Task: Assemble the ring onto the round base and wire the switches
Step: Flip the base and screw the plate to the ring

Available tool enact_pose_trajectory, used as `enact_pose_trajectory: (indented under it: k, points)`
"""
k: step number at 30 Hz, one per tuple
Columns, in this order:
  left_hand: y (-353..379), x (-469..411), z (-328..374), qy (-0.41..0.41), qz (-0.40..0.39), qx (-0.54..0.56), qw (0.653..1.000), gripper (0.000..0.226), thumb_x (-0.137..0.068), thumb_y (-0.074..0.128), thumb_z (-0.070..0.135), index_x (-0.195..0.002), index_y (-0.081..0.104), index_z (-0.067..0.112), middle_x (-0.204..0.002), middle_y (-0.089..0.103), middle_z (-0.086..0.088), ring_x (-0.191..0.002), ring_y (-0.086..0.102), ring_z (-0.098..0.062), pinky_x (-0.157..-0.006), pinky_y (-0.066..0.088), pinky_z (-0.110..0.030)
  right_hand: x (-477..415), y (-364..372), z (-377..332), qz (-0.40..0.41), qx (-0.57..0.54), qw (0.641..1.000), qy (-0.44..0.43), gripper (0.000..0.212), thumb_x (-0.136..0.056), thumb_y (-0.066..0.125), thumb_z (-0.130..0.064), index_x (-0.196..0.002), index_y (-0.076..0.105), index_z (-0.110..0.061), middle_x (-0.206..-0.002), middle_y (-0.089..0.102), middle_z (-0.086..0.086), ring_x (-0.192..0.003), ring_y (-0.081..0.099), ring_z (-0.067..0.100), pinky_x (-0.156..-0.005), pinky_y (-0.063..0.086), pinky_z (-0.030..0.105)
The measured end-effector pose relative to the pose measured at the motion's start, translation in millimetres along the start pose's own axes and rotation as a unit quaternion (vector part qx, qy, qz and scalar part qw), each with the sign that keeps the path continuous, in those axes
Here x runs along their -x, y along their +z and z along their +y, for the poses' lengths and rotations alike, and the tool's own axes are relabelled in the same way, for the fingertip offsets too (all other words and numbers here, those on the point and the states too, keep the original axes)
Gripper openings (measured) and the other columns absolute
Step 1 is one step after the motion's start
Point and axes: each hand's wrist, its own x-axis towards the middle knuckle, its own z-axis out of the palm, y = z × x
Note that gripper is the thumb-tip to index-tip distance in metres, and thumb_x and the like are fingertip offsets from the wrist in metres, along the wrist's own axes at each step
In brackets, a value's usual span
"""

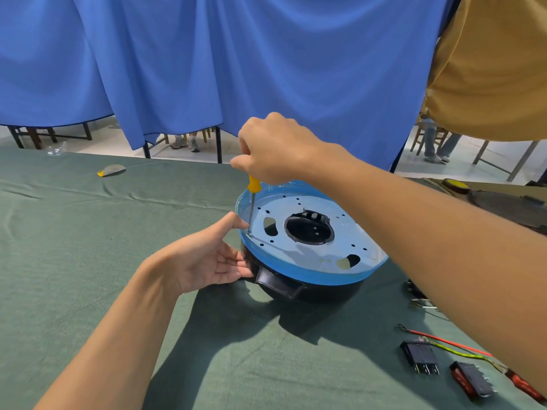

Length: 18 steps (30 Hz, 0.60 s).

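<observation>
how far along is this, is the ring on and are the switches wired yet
Done: the ring sits on the base. In hand: the right hand grips a screwdriver, tip down at the ring's left edge, probably driving a screw, while the left hand steadies the base. Left: the switches and loose wires lie on the table, unconnected.

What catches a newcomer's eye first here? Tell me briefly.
The blue ring on the black base in the middle stands out first. The right hand grips a screwdriver, tip down at the ring's left edge, while the left hand touches the base's side. Behind hangs a blue curtain; switches lie at lower right.
</observation>
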Motion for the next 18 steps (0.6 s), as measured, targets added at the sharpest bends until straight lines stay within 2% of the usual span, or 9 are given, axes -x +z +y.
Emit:
enact_pose_trajectory:
  k: [2, 4, 6, 8, 10, 12, 15, 18]
  points:
    - [0, 0, 0, -0.001, -0.003, 0.007, 1.0, 0.053, -0.08, 0.059, 0.051, -0.086, 0.065, -0.001, -0.084, 0.072, -0.015, -0.072, 0.071, -0.022, -0.074, 0.054, -0.028, 1, -2, 0, -0.039, 0.01, 0.999, 0.0, 0.03, -0.091, 0.055, -0.042, -0.098, 0.054, -0.013, -0.088, 0.054, 0.004, -0.08, 0.052, 0.026, -0.056, 0.036, 0.033]
    - [-1, 0, 0, -0.002, -0.008, 0.011, 1.0, 0.053, -0.08, 0.06, 0.05, -0.088, 0.064, -0.002, -0.084, 0.072, -0.016, -0.072, 0.071, -0.022, -0.076, 0.054, -0.029, 3, -9, -3, -0.091, 0.002, 0.996, -0.005, 0.039, -0.089, 0.055, -0.032, -0.119, 0.056, -0.007, -0.11, 0.063, 0.014, -0.081, 0.056, 0.027, -0.056, 0.042, 0.034]
    - [-2, 0, 0, -0.004, -0.012, 0.017, 1.0, 0.053, -0.08, 0.061, 0.05, -0.089, 0.063, -0.003, -0.084, 0.071, -0.016, -0.073, 0.071, -0.022, -0.074, 0.056, -0.029, 3, -15, -4, -0.11, 0.003, 0.994, -0.015, 0.042, -0.086, 0.053, -0.02, -0.126, 0.054, -0.006, -0.116, 0.063, 0.017, -0.076, 0.056, 0.028, -0.051, 0.042, 0.03]
    - [-1, 1, 0, -0.005, -0.013, 0.022, 1.0, 0.053, -0.08, 0.063, 0.049, -0.09, 0.063, -0.003, -0.084, 0.07, -0.016, -0.073, 0.071, -0.023, -0.073, 0.058, -0.029, 3, -14, -5, -0.081, 0.005, 0.996, -0.025, 0.034, -0.087, 0.054, -0.018, -0.12, 0.054, -0.009, -0.104, 0.059, 0.013, -0.069, 0.047, 0.022, -0.049, 0.035, 0.028]
    - [-1, 1, -1, -0.003, -0.009, 0.021, 1.0, 0.052, -0.08, 0.063, 0.048, -0.09, 0.062, -0.003, -0.084, 0.07, -0.017, -0.073, 0.071, -0.023, -0.074, 0.058, -0.029, 4, -8, -5, -0.036, 0.007, 0.999, -0.018, 0.018, -0.09, 0.055, -0.021, -0.105, 0.053, -0.012, -0.089, 0.045, 0.003, -0.064, 0.042, 0.019, -0.054, 0.035, 0.03]
    - [-1, 1, -1, -0.001, -0.002, -0.001, 1.0, 0.052, -0.079, 0.063, 0.05, -0.09, 0.062, -0.001, -0.087, 0.071, -0.017, -0.075, 0.071, -0.023, -0.075, 0.056, -0.029, 5, -1, -5, -0.01, 0.016, 1.0, -0.012, 0.008, -0.091, 0.052, -0.022, -0.089, 0.051, -0.014, -0.08, 0.04, 0.001, -0.063, 0.043, 0.02, -0.054, 0.034, 0.03]
    - [-1, 5, 2, 0.0, 0.002, -0.084, 0.996, 0.06, -0.064, 0.063, 0.059, -0.086, 0.062, 0.003, -0.087, 0.071, -0.014, -0.072, 0.067, -0.021, -0.065, 0.044, -0.027, 5, 3, -4, 0.007, 0.031, 0.999, -0.012, 0.006, -0.09, 0.05, -0.02, -0.089, 0.052, -0.015, -0.077, 0.04, 0.001, -0.063, 0.043, 0.019, -0.051, 0.03, 0.03]
    - [1, 8, 7, -0.002, 0.009, -0.165, 0.986, 0.065, -0.054, 0.058, 0.061, -0.083, 0.066, 0.004, -0.08, 0.068, -0.009, -0.059, 0.053, -0.016, -0.052, 0.032, -0.025, 6, 4, -2, -0.005, 0.029, 0.999, -0.021, 0.006, -0.09, 0.05, -0.02, -0.091, 0.054, -0.016, -0.078, 0.04, 0.0, -0.067, 0.046, 0.021, -0.052, 0.031, 0.031]
